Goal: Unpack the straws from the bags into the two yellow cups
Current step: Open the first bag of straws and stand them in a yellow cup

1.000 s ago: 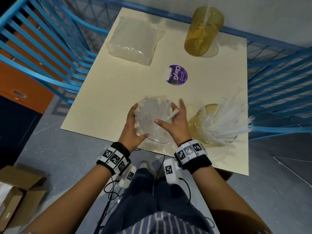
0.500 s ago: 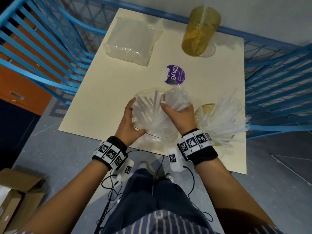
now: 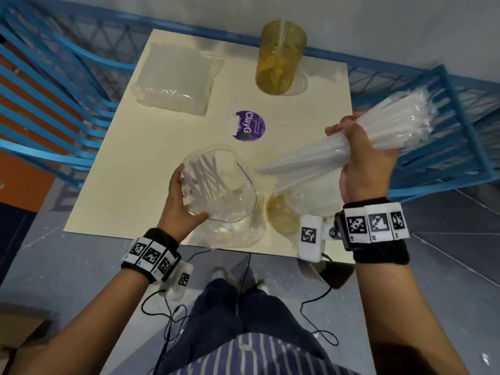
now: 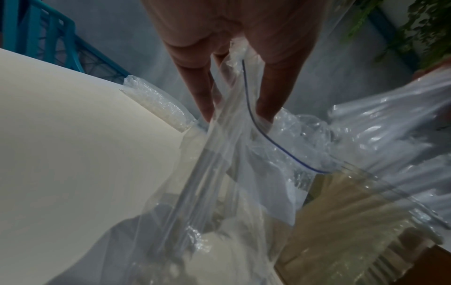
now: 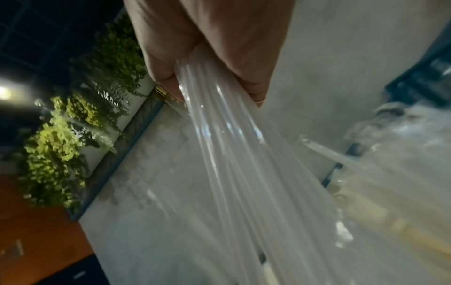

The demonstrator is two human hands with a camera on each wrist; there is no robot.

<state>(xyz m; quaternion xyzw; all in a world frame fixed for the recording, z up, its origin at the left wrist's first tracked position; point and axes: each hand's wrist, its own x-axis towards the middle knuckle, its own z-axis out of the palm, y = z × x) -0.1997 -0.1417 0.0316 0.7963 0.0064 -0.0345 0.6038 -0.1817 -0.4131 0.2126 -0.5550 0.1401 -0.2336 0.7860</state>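
My left hand [image 3: 181,197] grips the mouth of an open clear zip bag [image 3: 216,190] at the table's near edge; a few clear straws [image 3: 205,174] lie inside it. My right hand [image 3: 359,161] grips a thick bundle of clear straws [image 3: 378,131], lifted and slanting up to the right above the near yellow cup [image 3: 281,216]. That cup is partly hidden by my right wrist and the bundle. A second yellow cup [image 3: 278,58] stands at the table's far edge with one straw in it. In the wrist views my left fingers [image 4: 202,92] pinch the bag's rim and my right fingers [image 5: 165,77] curl round the straws [image 5: 231,154].
A full sealed bag of straws [image 3: 176,79] lies at the far left of the cream table [image 3: 130,171]. A purple round lid [image 3: 247,125] sits mid-table. Blue metal railings [image 3: 46,104] flank the table on both sides. A cardboard box [image 3: 16,336] lies on the floor at left.
My right hand has pulled a bundle of straws out of the bag and swung it up to the right, over the near cup. The left hand keeps hold of the bag.
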